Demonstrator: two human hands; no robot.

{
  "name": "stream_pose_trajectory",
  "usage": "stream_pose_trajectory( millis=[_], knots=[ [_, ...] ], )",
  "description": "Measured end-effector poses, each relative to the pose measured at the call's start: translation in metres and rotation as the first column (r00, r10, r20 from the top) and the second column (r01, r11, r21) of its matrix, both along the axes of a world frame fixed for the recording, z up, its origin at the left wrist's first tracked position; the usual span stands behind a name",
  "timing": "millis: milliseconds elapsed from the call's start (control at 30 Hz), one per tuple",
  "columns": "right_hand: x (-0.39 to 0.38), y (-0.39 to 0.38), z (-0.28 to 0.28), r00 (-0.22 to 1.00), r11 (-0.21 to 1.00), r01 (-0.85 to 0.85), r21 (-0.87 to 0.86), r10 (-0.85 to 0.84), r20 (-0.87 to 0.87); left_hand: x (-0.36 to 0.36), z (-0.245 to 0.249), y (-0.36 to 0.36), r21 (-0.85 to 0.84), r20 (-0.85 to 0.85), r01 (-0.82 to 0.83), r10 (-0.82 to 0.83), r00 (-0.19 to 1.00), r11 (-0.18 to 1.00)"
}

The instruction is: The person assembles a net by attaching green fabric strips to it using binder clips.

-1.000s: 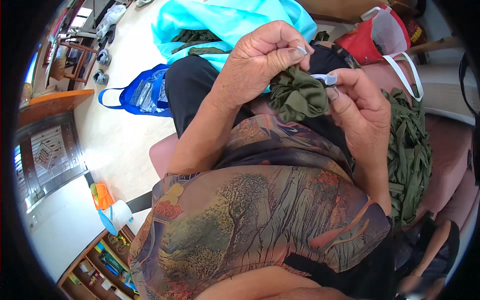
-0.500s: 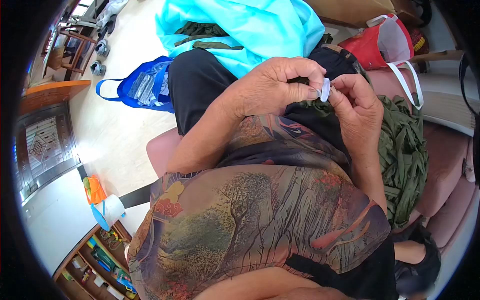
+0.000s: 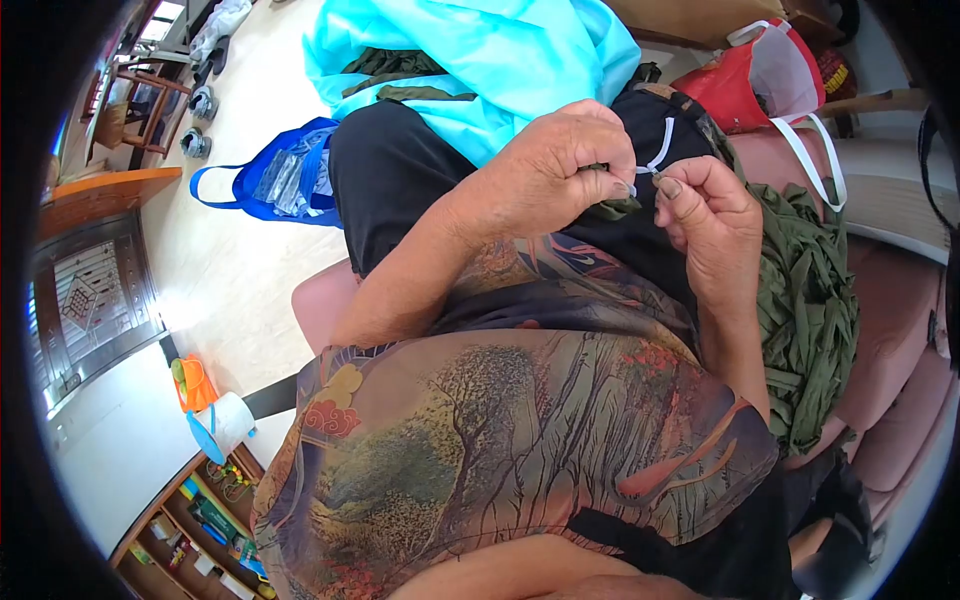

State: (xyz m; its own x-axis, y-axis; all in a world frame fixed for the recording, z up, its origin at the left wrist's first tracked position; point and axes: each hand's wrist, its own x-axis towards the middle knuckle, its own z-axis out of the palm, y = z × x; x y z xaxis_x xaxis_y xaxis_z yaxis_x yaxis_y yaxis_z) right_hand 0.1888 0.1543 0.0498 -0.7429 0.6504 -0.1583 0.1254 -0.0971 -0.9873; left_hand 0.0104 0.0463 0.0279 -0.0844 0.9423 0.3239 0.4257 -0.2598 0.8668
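Note:
A thin white band shows between my two hands, above my lap. My left hand is closed in a pinch on it, with a bit of dark green cloth just below the fingers. Thumb and index finger of my right hand are pressed together at the band's other side, close to a small knot-like spot. One end of the band curves upward over the dark trousers. Crumpled dark green cloth lies beside my right forearm.
Bright turquoise fabric with dark green pieces lies beyond my knees. A blue bag holding clear plastic packets stands on the floor at left. At upper right is a red bag with white handles. A pink sofa is at right.
The white band, bunched between my fingertips before, now has one end curving up and away. My left hand has turned and shifted slightly left; my right hand has moved down a little.

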Motion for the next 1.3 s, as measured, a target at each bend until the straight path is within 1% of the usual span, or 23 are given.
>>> stream_pose_trajectory(
  millis=[33,67,100,133,167,267,300,433,500,533,600,633,700,800,867,967,1067,1100,1133,1200,1233,1267,1300],
  knots=[
    [0.0,-0.001,-0.002,1.0,0.998,0.02,0.053,-0.02,-0.012,0.001,0.0,0.0,-0.043,0.047,0.015,-0.013,0.999,0.999],
    [-0.001,-0.003,-0.004,0.999,0.993,0.041,0.107,-0.038,-0.025,0.003,0.0,0.0,-0.05,0.104,0.043,-0.038,0.994,0.998],
    [-0.001,-0.004,-0.008,0.998,0.956,0.062,0.288,-0.052,-0.041,0.006,-0.001,0.001,-0.054,0.161,0.071,-0.061,0.985,0.996],
    [-0.002,-0.004,-0.013,0.996,0.885,0.084,0.458,-0.064,-0.059,0.009,-0.002,0.001,-0.058,0.218,0.099,-0.084,0.972,0.993],
    [-0.003,-0.004,-0.016,0.994,0.783,0.106,0.613,-0.073,-0.078,0.011,-0.002,0.001,-0.084,0.25,0.114,-0.09,0.964,0.99],
    [-0.004,-0.004,-0.016,0.992,0.661,0.125,0.74,-0.1,-0.078,0.017,-0.003,0.003,-0.146,0.328,0.162,-0.107,0.939,0.976],
    [-0.006,-0.003,-0.015,0.991,0.628,0.135,0.767,-0.099,-0.093,0.018,-0.003,0.004,-0.16,0.339,0.172,-0.11,0.934,0.972],
    [-0.008,-0.005,-0.016,0.986,0.6,0.163,0.783,-0.125,-0.109,0.023,0.0,0.004,-0.224,0.407,0.205,-0.099,0.908,0.953],
    [-0.01,-0.005,-0.017,0.982,0.608,0.182,0.773,-0.144,-0.118,0.019,-0.008,0.005,-0.164,0.513,0.192,-0.083,0.854,0.968],
    [-0.008,-0.004,-0.013,0.995,0.715,0.093,0.693,-0.095,-0.036,0.017,-0.01,0.006,-0.134,0.563,0.185,-0.078,0.823,0.974],
    [0.0,0.002,0.0,0.993,0.874,-0.082,0.479,0.034,0.109,0.012,-0.005,0.002,-0.18,0.618,0.145,-0.003,0.786,0.973],
    [0.0,0.006,0.001,0.996,0.836,-0.069,0.545,0.028,0.083,0.009,-0.003,0.0,-0.201,0.643,0.127,0.033,0.765,0.971],
    [-0.001,0.013,0.001,0.999,0.745,-0.041,0.666,0.027,0.031,0.001,-0.008,0.0,-0.151,0.628,0.151,-0.023,0.778,0.977],
    [-0.01,0.005,0.015,0.996,0.732,0.069,0.678,-0.017,-0.083,-0.001,-0.015,-0.001,-0.129,0.567,0.149,-0.05,0.822,0.98],
    [-0.016,0.012,0.013,0.996,0.516,0.031,0.856,0.055,-0.069,0.0,-0.013,0.0,-0.129,0.517,0.153,-0.066,0.854,0.98],
    [-0.022,0.018,0.009,0.993,0.299,0.005,0.954,0.11,-0.039,0.003,-0.009,0.0,-0.134,0.476,0.191,-0.106,0.873,0.972],
    [-0.011,0.021,0.0,0.985,0.337,-0.073,0.939,0.174,0.014,0.002,-0.011,0.0,-0.127,0.449,0.215,-0.137,0.883,0.968],
    [-0.007,0.02,0.0,0.987,0.344,-0.066,0.937,0.163,0.01,0.003,-0.014,0.001,-0.109,0.427,0.213,-0.148,0.892,0.971],
    [-0.003,0.017,-0.002,0.991,0.411,-0.076,0.909,0.135,0.022,0.005,-0.016,0.002,-0.09,0.405,0.214,-0.161,0.9,0.973],
    [0.01,0.011,-0.006,0.996,0.541,-0.085,0.837,0.07,0.056,0.011,-0.013,0.009,-0.176,0.376,0.232,-0.152,0.914,0.957],
    [0.015,0.014,-0.009,0.999,0.557,-0.046,0.829,0.006,0.052,0.016,-0.011,0.013,-0.221,0.366,0.248,-0.155,0.918,0.943],
    [0.019,0.018,-0.012,0.997,0.571,-0.011,0.821,-0.058,0.054,0.018,-0.01,0.025,-0.133,0.359,0.261,-0.2,0.912,0.956],
    [0.022,0.021,-0.005,0.986,0.685,0.054,0.727,-0.15,0.069,0.016,0.005,0.037,-0.173,0.34,0.25,-0.18,0.923,0.953]
  ],
)
